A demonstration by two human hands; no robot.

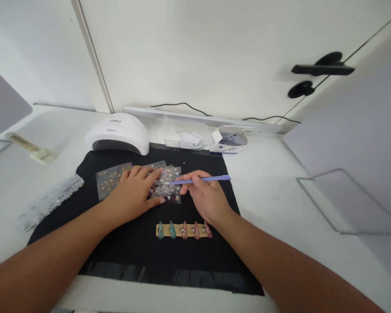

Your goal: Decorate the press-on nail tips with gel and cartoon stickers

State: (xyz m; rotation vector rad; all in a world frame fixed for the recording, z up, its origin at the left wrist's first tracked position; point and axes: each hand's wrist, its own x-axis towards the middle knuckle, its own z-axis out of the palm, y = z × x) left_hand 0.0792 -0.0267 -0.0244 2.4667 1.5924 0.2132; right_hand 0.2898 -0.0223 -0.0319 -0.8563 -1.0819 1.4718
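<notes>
My left hand lies with fingers spread over several clear nail sticker sheets, pressing on them. A sheet with gold-coloured patterns sticks out to its left. Between the fingers of my right hand is a thin purple tweezers-like tool; its pale metal tip points left, at or just above the sheets. Whether the tip touches them I cannot tell. Nearer to me, a tan strip carries several long press-on nails, teal on the left and pink on the right.
A black mat lies beneath. Behind stand a white nail lamp, a clear tray with small packets, and an open box of alcohol pads. More packaged sheets and a polish bottle are at the left.
</notes>
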